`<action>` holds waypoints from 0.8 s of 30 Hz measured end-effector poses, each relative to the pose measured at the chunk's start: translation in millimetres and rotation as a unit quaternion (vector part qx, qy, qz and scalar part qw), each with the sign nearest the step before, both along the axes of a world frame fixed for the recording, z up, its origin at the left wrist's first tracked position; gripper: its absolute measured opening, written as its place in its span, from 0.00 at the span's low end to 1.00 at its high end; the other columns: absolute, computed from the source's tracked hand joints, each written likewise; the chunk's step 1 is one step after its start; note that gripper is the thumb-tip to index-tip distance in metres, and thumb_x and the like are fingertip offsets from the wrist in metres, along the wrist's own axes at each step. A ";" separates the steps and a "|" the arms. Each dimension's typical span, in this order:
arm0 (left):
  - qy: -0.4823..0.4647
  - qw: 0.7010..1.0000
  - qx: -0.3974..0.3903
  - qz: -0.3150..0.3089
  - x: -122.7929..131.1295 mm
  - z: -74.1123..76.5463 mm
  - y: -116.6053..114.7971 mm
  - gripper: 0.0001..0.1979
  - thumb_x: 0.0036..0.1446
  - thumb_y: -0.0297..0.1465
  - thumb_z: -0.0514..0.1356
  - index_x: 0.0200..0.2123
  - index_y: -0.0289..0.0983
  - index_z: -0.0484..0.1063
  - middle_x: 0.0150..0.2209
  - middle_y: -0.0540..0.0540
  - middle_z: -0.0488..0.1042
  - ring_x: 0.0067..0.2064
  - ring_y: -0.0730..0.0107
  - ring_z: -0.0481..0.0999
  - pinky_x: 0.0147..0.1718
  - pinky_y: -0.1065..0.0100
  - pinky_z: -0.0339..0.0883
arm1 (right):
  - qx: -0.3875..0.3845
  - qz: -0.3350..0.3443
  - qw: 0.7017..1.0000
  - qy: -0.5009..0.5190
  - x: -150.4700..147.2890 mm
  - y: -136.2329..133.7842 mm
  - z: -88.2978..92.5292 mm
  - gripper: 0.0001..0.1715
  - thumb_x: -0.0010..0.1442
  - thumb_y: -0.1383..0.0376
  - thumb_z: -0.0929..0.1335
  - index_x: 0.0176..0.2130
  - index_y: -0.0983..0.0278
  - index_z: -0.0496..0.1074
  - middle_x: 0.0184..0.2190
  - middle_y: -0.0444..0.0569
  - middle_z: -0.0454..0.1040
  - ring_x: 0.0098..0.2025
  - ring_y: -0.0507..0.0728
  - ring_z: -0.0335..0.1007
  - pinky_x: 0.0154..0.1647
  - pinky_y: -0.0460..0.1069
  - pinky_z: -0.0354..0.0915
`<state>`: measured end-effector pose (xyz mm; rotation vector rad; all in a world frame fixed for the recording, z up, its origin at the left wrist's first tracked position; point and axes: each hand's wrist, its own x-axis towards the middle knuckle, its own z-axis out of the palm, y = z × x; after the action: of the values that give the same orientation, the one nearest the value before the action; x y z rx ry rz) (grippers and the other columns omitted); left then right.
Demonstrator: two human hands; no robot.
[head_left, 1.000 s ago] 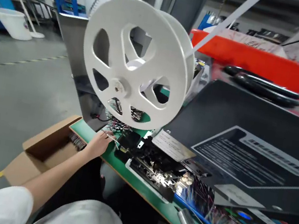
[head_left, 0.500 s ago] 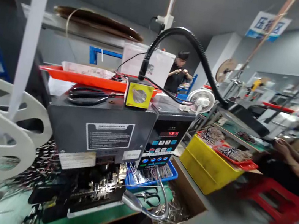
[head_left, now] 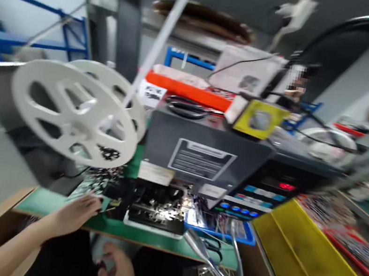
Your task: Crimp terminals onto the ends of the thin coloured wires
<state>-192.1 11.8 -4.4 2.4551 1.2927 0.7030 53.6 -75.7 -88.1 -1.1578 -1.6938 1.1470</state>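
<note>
My left hand (head_left: pixel 80 212) is over the left end of the green bench top (head_left: pixel 51 202), beside a heap of small wired parts (head_left: pixel 101 175). Its fingers are pinched together, and thin light-coloured strands show at the fingertips; blur hides what they are. Below the bench's front edge, above my lap, my right hand (head_left: pixel 120 272) has curled fingers with something small and dark at their tips, too smeared to name. A grey bench machine (head_left: pixel 204 146) with a lit control panel (head_left: pixel 248 201) stands ahead; its metal working parts (head_left: pixel 167 211) lie right of my left hand.
A white reel (head_left: pixel 74 114) with a white strip stands left of the machine. To the right are a blue tray (head_left: pixel 249 235) of leads, black-handled scissors (head_left: pixel 213 248), a bent metal tube (head_left: pixel 235 273) and a yellow crate (head_left: pixel 307 250). A person (head_left: pixel 295 86) stands behind.
My view has swung left and down, so the machine sits further right. Both my hands and forearm are now visible; before, only a fingertip-like patch showed at the bottom edge.
</note>
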 end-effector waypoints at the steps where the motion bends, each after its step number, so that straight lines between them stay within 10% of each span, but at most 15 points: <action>1: -0.018 0.999 -0.028 -0.004 0.6 3.0 -4.0 0.14 0.60 0.26 0.50 0.39 0.39 0.75 0.41 0.43 0.78 0.48 0.57 0.75 0.57 0.56 0.62 | -0.006 0.007 1.000 -0.001 4.5 -2.6 3.7 0.33 0.48 0.67 0.71 0.54 0.51 0.72 0.43 0.48 0.79 0.34 0.61 0.77 0.30 0.52 0.73; 9: -0.201 0.957 -0.206 0.024 42.6 9.4 -57.4 0.13 0.68 0.34 0.47 0.45 0.38 0.70 0.39 0.44 0.72 0.41 0.63 0.71 0.44 0.64 0.64 | -0.089 0.035 0.979 0.179 12.1 12.1 39.1 0.24 0.65 0.59 0.67 0.59 0.58 0.66 0.46 0.53 0.75 0.40 0.56 0.74 0.34 0.47 0.70; 17: -0.412 0.832 -0.371 -0.004 106.5 1.5 -76.6 0.17 0.70 0.42 0.41 0.39 0.38 0.61 0.23 0.56 0.56 0.19 0.79 0.52 0.17 0.77 0.48 | -0.139 -0.004 0.951 0.276 12.9 20.6 61.2 0.10 0.62 0.58 0.70 0.38 0.62 0.73 0.25 0.42 0.69 0.23 0.48 0.64 0.24 0.43 0.63; 24: -0.478 0.793 -0.376 -0.012 125.6 7.5 -65.0 0.20 0.62 0.46 0.56 0.47 0.37 0.63 0.37 0.46 0.68 0.35 0.69 0.72 0.34 0.67 0.69 | -0.146 -0.039 0.945 0.290 28.0 23.7 72.9 0.15 0.62 0.55 0.70 0.31 0.63 0.68 0.22 0.39 0.67 0.19 0.47 0.60 0.19 0.42 0.61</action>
<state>-66.5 -53.1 3.0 1.1620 0.8401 0.9762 81.5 -52.0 -15.2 -0.9194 -1.0443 1.5402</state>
